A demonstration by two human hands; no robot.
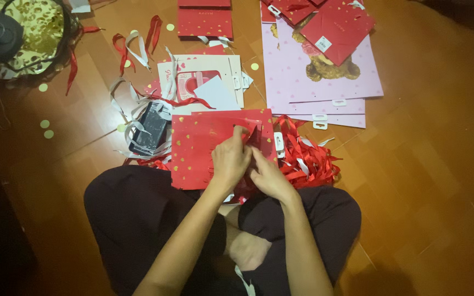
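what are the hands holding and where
Both hands, left and right, pinch the red bag at its right edge, near the top.

Red bag was matt paper with shiny gold dots; ribbons glossy satin; floor polished wood.
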